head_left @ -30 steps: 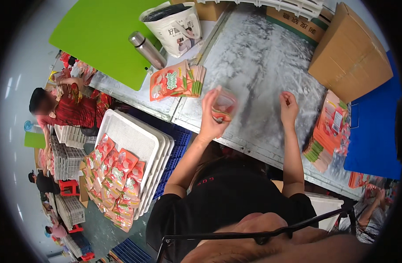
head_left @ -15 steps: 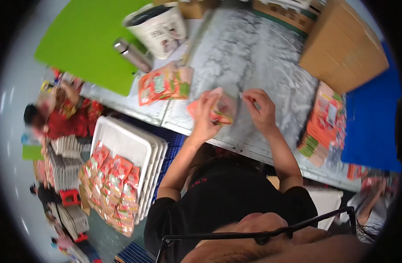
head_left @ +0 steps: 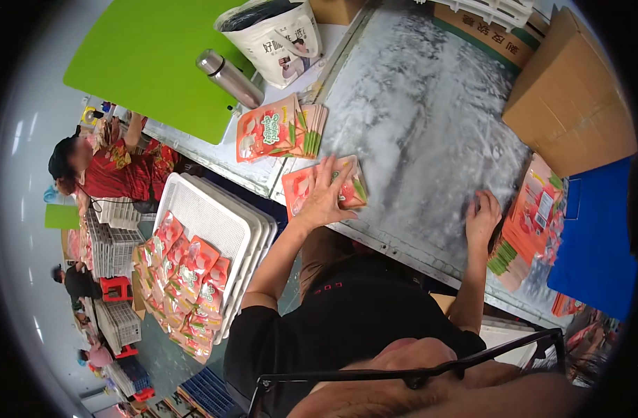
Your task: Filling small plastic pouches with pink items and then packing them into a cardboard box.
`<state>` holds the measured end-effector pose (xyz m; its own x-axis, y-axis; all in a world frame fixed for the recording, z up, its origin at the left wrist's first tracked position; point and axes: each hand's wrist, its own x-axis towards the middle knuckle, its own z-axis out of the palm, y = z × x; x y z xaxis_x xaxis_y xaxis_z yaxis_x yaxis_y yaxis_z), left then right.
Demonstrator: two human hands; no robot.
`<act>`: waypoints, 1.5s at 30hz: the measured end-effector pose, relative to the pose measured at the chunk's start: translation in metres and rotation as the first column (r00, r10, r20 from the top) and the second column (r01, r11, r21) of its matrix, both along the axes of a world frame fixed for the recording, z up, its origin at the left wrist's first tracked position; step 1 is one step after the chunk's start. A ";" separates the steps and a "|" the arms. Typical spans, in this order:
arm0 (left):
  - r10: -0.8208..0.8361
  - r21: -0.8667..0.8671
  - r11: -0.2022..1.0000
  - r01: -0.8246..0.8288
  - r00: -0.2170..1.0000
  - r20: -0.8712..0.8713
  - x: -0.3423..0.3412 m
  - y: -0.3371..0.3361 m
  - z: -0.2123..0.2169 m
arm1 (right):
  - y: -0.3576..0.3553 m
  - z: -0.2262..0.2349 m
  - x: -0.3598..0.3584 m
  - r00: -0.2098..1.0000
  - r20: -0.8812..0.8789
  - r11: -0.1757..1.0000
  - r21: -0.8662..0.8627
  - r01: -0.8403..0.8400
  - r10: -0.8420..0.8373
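My left hand (head_left: pixel 320 200) lies with fingers spread on a flat red-and-pink printed pouch (head_left: pixel 354 182) near the table's front edge. Whether more than one pouch is under the palm, I cannot tell. My right hand (head_left: pixel 482 221) rests low over the tabletop, fingers loosely bent and apart, with nothing seen in it. Just right of it is a fanned stack of similar pouches (head_left: pixel 528 205). Beyond my left hand, another fanned group of pouches (head_left: pixel 270 132) lies on the table.
White trays (head_left: pixel 253 233) stand stacked at the left, heaped with filled pouches (head_left: pixel 187 279). A steel flask (head_left: pixel 230 78), a white bag (head_left: pixel 281 52) and a green board (head_left: pixel 152 63) are at the far left. A cardboard box (head_left: pixel 570 97) and blue panel (head_left: pixel 594 230) border the right. A co-worker in red (head_left: pixel 127 171) is at left.
My hands have moved apart. The left has flattened over the pouch that it held up earlier; the right has gone rightward to beside the pouch stack. The view has shifted slightly.
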<state>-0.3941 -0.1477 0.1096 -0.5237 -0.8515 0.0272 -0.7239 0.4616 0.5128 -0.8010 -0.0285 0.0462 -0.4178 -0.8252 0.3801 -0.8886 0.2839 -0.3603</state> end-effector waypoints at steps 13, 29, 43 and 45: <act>0.467 -0.197 0.880 -0.432 0.711 0.526 0.058 -0.306 -0.051 | -0.035 0.055 0.029 0.929 0.293 0.970 0.018 -0.243 0.227; 0.328 -0.373 0.917 -0.139 0.795 0.510 0.073 -0.354 -0.050 | -0.041 0.066 0.025 0.862 0.415 0.936 0.066 -0.346 0.290; -0.044 0.102 0.995 -0.023 0.792 0.609 0.056 -0.355 -0.040 | -0.038 0.056 0.030 0.831 0.450 0.927 0.018 -0.375 0.327; -0.058 0.067 0.997 0.024 0.817 0.574 0.077 -0.363 -0.046 | -0.039 0.054 0.031 0.822 0.460 0.925 0.007 -0.381 0.335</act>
<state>-0.3167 -0.5112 0.0638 -0.4641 -0.8199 -0.3353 -0.8755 0.4820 0.0333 -0.7700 -0.0675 0.1003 -0.1899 -0.9718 0.1397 -0.6865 0.0298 -0.7265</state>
